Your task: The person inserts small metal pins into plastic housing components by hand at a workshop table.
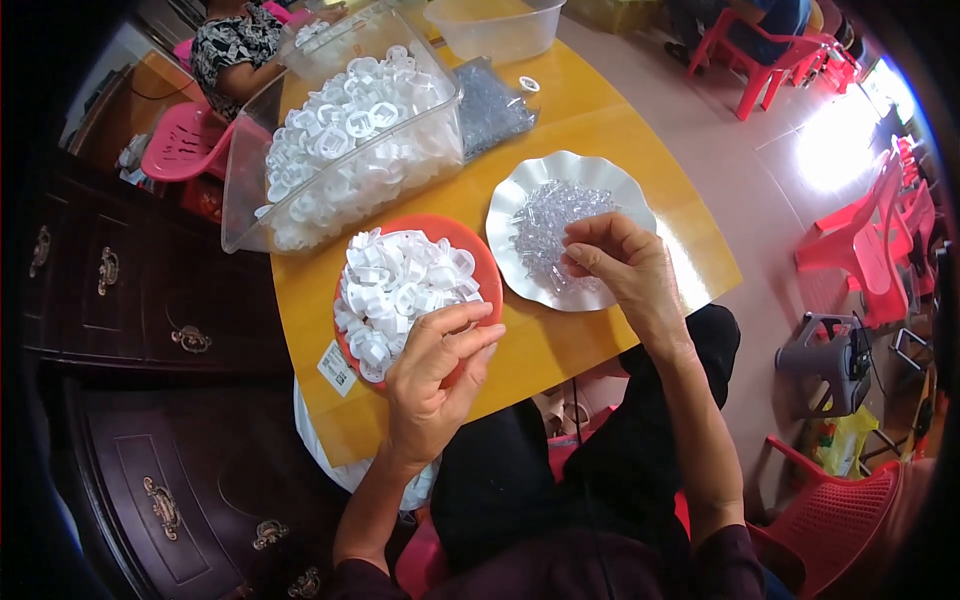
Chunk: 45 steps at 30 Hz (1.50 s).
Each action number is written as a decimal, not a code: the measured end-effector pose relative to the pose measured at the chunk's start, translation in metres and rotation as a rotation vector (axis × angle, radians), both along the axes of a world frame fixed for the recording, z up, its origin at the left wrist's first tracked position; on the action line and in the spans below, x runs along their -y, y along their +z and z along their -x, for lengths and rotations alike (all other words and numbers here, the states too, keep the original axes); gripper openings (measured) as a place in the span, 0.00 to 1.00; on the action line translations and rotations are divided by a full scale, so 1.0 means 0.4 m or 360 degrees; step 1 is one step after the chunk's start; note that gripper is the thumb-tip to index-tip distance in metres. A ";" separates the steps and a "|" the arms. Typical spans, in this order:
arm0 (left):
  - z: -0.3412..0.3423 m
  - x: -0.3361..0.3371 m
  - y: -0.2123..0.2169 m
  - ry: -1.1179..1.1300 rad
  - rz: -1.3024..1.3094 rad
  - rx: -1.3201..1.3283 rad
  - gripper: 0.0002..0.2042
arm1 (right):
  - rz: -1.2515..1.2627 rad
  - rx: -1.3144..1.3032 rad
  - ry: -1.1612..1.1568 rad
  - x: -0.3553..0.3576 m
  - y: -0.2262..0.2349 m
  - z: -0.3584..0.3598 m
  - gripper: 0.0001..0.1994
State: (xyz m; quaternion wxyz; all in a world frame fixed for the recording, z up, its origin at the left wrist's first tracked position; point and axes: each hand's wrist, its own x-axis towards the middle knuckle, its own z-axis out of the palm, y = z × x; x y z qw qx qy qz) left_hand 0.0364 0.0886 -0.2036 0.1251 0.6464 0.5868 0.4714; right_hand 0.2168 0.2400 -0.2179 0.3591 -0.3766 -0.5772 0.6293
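Head view, nearest first: bare left hand (428, 385) by the near rim of a round red plastic bowl (488, 262) full of white plastic flanged pieces (395, 280), fingers curled toward the thumb, cannot tell whether pinching anything; bare right hand (637, 272) above a scalloped silvery-white plate (503, 225) of tiny clear plastic pieces (545, 222), thumb and fingertips close together, hold likewise impossible to tell; beneath, a glossy yellow tabletop (610, 110); farther back, a translucent rectangular plastic bin (243, 195) heaped with similar white pieces (340, 130), beside a clear bag (495, 105).
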 end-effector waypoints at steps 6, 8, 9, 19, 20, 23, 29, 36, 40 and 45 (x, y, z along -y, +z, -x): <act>-0.010 0.015 -0.007 0.0048 0.0071 0.0222 0.12 | 0.0254 -0.0255 0.0131 0.061 0.035 0.002 0.11; -0.018 0.029 -0.017 0.0069 0.0117 0.0352 0.12 | 0.0474 -0.0442 0.0280 0.096 0.033 0.000 0.10; -0.023 0.037 -0.022 0.0052 0.0205 0.0655 0.13 | 0.0535 -0.0523 0.0317 0.113 0.025 0.002 0.10; -0.018 0.140 -0.034 -0.0040 0.0473 0.1174 0.10 | 0.0659 -0.0408 0.0432 0.244 0.009 0.036 0.09; -0.022 0.143 -0.035 -0.0011 0.0457 0.1184 0.07 | 0.0671 -0.0416 0.0463 0.256 0.005 0.038 0.09; -0.017 0.161 -0.034 -0.0061 0.0430 0.1130 0.05 | 0.0508 -0.0367 0.0478 0.291 -0.004 0.038 0.07; -0.014 0.187 -0.032 0.0061 0.0503 0.1153 0.03 | 0.0441 -0.0356 0.0490 0.320 -0.031 0.042 0.08; -0.005 0.189 -0.034 0.0051 0.0553 0.1225 0.03 | 0.0479 -0.0205 0.0443 0.323 -0.033 0.043 0.05; 0.014 0.150 -0.022 0.0019 0.0462 0.0964 0.03 | 0.0601 -0.0327 0.0259 0.322 -0.023 0.032 0.05; 0.038 0.015 -0.010 0.0289 0.0096 -0.0775 0.11 | 0.0681 -0.0360 0.0033 0.299 -0.033 0.000 0.06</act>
